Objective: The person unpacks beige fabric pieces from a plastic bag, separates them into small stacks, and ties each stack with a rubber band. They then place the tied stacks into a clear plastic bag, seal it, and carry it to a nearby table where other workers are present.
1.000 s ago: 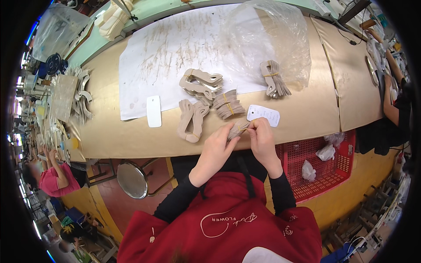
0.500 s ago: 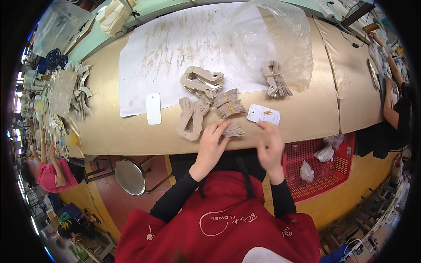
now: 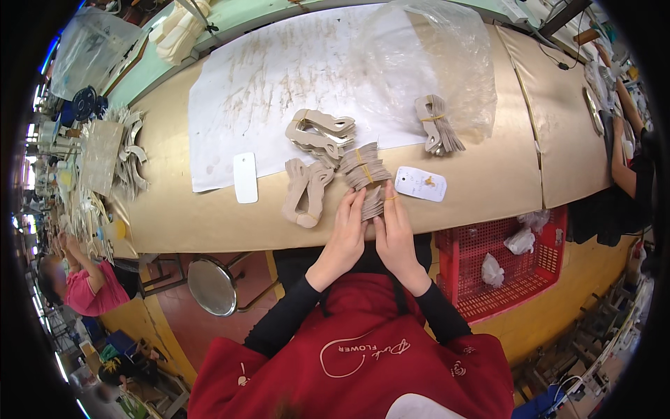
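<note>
A: Where are the two hands?
B: At the near edge of the gold-coloured table (image 3: pixel 160 216), the left hand (image 3: pixel 344 232) and the right hand (image 3: pixel 396 239) side by side, fingers pointing away from the wearer
A: Are they gripping anything?
B: Yes, a small stack of grey-beige curved cut-outs (image 3: pixel 373 204), pressed between them, left fingers along one side, right fingers along the other. A yellow rubber band (image 3: pixel 392 198) lies across the right fingers
A: What sits just beyond that stack?
B: A short bundle with two yellow bands (image 3: pixel 365 167). To its left are an open-loop bundle (image 3: pixel 307 194) and, farther back, another loop-shaped bundle (image 3: pixel 319 134)
A: And off to the right?
B: A fanned bundle (image 3: pixel 437 127), banded too, near the clear plastic sheet (image 3: pixel 453 63). Closer to the right hand is a white card with a punched hole (image 3: pixel 412 179), more yellow bands (image 3: pixel 430 181) lying on it
A: Anything below the table edge?
B: A red perforated crate (image 3: pixel 464 279) on the right, holding plastic bags (image 3: pixel 492 271)
</note>
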`<action>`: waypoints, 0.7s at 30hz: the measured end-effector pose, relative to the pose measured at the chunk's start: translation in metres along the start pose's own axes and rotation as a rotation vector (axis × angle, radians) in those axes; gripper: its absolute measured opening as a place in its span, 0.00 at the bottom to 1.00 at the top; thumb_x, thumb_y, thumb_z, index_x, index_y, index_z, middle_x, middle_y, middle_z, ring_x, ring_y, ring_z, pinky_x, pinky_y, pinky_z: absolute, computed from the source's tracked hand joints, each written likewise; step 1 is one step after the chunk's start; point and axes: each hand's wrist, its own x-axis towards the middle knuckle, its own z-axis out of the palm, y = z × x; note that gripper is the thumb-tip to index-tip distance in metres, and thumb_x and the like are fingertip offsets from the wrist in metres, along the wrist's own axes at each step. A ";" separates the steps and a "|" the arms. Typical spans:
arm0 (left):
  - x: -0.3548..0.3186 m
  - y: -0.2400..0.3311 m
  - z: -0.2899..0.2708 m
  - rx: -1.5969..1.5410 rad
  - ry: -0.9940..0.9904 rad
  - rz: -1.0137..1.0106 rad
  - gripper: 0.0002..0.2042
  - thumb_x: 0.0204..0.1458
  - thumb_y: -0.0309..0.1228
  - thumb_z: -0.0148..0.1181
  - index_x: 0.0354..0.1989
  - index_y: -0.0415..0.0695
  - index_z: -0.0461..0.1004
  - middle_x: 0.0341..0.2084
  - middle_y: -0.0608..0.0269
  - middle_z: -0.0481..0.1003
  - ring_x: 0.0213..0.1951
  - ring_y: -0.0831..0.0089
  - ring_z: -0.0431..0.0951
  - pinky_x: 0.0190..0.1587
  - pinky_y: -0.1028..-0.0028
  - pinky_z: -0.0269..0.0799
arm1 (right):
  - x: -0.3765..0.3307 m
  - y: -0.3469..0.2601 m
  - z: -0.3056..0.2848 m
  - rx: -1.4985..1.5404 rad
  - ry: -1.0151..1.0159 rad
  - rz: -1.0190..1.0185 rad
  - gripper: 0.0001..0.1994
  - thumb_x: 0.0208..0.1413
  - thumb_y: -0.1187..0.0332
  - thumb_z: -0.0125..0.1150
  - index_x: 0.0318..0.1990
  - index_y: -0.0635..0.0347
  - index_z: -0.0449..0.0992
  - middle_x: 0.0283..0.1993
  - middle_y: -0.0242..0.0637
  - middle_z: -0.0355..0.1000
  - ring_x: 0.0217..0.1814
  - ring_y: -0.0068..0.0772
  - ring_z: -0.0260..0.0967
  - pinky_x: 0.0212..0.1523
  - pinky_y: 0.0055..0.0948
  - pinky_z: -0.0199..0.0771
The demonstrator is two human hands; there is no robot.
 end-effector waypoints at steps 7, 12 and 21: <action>0.000 -0.002 -0.007 -0.049 -0.017 0.003 0.29 0.54 0.15 0.50 0.67 0.36 0.54 0.60 0.41 0.55 0.67 0.43 0.54 0.67 0.58 0.54 | -0.002 0.000 -0.004 -0.010 -0.028 -0.007 0.29 0.58 0.82 0.48 0.68 0.76 0.54 0.66 0.60 0.58 0.67 0.60 0.58 0.66 0.44 0.60; -0.002 -0.006 -0.008 -0.032 0.130 -0.053 0.23 0.54 0.18 0.55 0.61 0.36 0.62 0.54 0.44 0.65 0.60 0.46 0.64 0.61 0.59 0.63 | -0.003 0.000 0.000 -0.103 -0.051 -0.032 0.28 0.57 0.85 0.44 0.67 0.75 0.56 0.64 0.60 0.60 0.65 0.61 0.59 0.65 0.45 0.62; -0.010 0.002 -0.027 -0.675 0.089 -0.333 0.18 0.57 0.24 0.61 0.55 0.35 0.70 0.49 0.58 0.73 0.49 0.71 0.74 0.52 0.72 0.71 | -0.003 0.010 -0.035 0.686 0.121 0.381 0.21 0.55 0.86 0.56 0.57 0.67 0.69 0.61 0.46 0.67 0.50 0.24 0.73 0.38 0.21 0.79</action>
